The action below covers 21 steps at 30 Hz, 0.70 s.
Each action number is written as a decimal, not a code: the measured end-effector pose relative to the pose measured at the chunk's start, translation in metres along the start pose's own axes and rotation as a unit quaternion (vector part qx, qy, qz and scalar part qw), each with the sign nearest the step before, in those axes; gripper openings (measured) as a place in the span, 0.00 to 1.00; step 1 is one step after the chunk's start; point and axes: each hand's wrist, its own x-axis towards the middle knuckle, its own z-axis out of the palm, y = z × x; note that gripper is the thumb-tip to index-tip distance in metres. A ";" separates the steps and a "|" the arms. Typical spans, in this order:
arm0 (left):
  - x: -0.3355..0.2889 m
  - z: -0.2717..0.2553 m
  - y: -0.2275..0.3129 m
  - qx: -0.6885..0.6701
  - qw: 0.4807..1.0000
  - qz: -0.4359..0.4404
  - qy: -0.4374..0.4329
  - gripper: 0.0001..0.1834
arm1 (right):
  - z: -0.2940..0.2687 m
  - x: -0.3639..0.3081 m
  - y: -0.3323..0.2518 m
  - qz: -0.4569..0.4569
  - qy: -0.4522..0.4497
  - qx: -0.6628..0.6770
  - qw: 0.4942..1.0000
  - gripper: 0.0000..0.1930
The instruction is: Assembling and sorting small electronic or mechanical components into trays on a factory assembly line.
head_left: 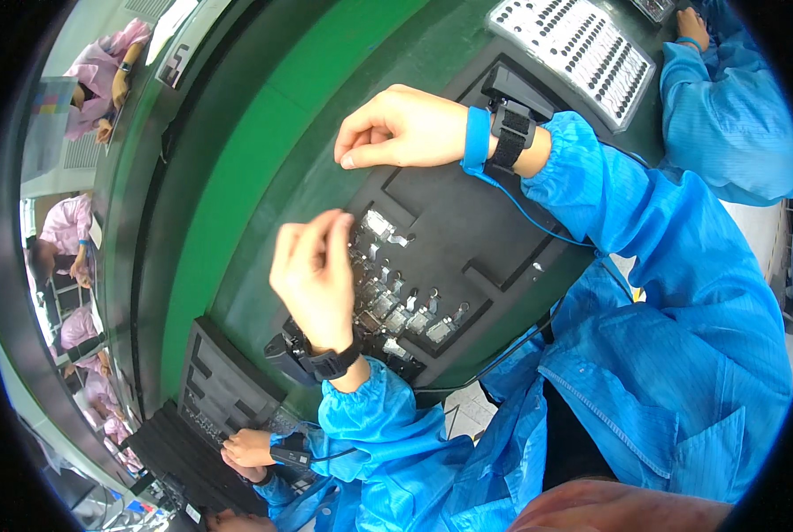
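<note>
My right hand (401, 129) hangs over the far edge of a black foam tray (463, 213), with its fingers curled in toward the thumb. Anything pinched there is too small to make out. Lower down, my left hand (315, 279) is raised beside the tray's left part, fingers bunched close to the thumb; what they hold, if anything, is hidden. Several small silvery metal parts (396, 319) lie in rows on the tray next to my left hand. One larger shiny piece (378, 223) sits just past its fingertips. A blue wrist strap (476, 142) with a cord circles my right wrist.
A white tray (574, 58) with rows of black round parts stands beyond my right wrist. Another black foam tray (228, 377) lies near a co-worker's hands (250, 450). A blue-sleeved co-worker (724, 115) is at upper right. A green strip (237, 186) runs along the bench.
</note>
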 end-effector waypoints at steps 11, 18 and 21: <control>0.000 0.018 -0.016 0.019 0.999 0.006 -0.046 0.12 | 0.002 0.004 0.001 -0.003 -0.007 -0.014 1.000 0.13; 0.000 0.014 -0.012 0.026 0.994 -0.002 -0.104 0.14 | 0.002 0.002 0.003 -0.007 -0.006 -0.013 1.000 0.13; 0.000 0.013 -0.009 0.036 0.992 0.002 -0.117 0.15 | 0.002 0.001 0.005 -0.008 -0.003 -0.013 1.000 0.13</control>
